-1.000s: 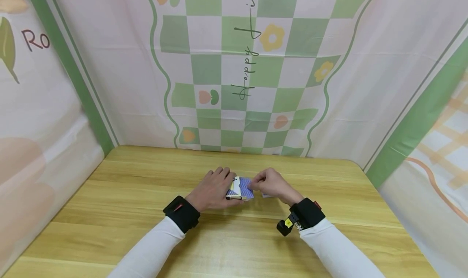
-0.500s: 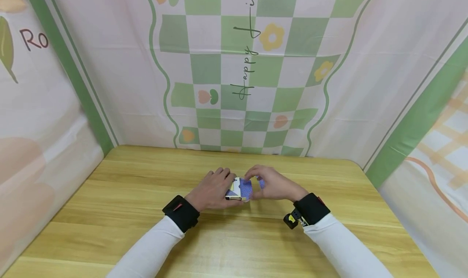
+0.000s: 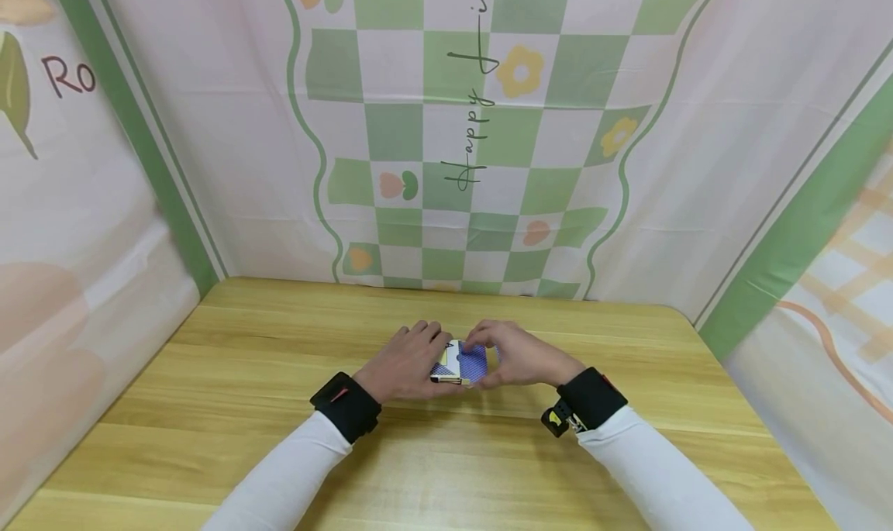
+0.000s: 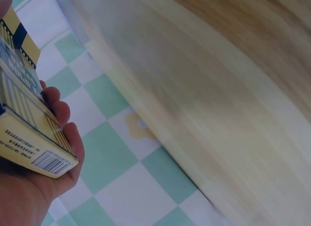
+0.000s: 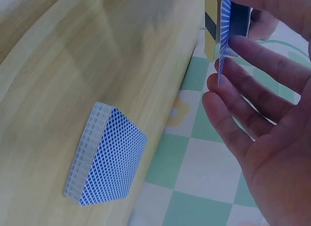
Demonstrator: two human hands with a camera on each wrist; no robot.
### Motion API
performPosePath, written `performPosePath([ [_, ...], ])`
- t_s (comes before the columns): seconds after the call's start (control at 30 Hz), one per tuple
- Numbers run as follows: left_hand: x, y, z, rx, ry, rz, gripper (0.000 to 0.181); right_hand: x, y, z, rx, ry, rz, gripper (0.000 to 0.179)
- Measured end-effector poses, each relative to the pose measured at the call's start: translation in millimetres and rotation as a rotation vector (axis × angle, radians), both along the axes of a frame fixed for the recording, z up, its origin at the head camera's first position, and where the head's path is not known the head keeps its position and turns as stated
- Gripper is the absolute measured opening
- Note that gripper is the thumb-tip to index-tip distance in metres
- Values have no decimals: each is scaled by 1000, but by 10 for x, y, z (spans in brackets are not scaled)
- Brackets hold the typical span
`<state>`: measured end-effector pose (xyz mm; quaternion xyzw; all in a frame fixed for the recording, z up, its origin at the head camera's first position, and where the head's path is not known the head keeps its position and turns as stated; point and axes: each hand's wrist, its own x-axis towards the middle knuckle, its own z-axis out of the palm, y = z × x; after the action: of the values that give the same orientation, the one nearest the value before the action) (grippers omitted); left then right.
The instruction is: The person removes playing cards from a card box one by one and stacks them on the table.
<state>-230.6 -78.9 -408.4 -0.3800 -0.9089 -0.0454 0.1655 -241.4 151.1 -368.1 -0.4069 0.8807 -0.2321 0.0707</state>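
Left hand (image 3: 408, 366) has its grip clamped round a card box (image 3: 449, 360), fingers curled along the side, palm beneath in the left wrist view; box is yellow, white and dark blue, with a barcode (image 4: 51, 162) on the panel facing that camera. Box sits between the 2 hands, above the middle of the wooden surface (image 3: 446, 469); cannot tell if it touches the wood. Right hand (image 3: 523, 353) pinches a blue-patterned card (image 3: 474, 364) at the mouth of the box, grip together on it, index at the far edge and thumb at the near edge; 1 card or several, cannot tell. In the right wrist view the card is nearly edge-on, next to a yellow flap (image 5: 210, 22) of the box, other fingers spread below. Card stack (image 5: 114, 158), blue lattice back up, lies on the surface near the right hand, apart from the box; mostly hidden by that hand in the head view. Both wrists have black wristbands (image 3: 346, 408), the right with a small camera (image 3: 556, 418) hanging off it; white sleeves (image 3: 286, 473). Behind the surface hangs a green-and-white checkered cloth (image 3: 446, 132) with flowers and "Happy" written sideways; 2 more printed panels at the sides.
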Motion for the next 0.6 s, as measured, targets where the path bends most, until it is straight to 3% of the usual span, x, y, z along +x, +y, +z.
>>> performPosePath([
  [0.27, -4, -6, 15, -3, -7, -1, 80, 28, 28, 20, 55, 24, 7, 62],
  [0.6, -12, -4, 0, -1, -16, -6, 80, 30, 20, 9, 79, 32, -5, 60],
])
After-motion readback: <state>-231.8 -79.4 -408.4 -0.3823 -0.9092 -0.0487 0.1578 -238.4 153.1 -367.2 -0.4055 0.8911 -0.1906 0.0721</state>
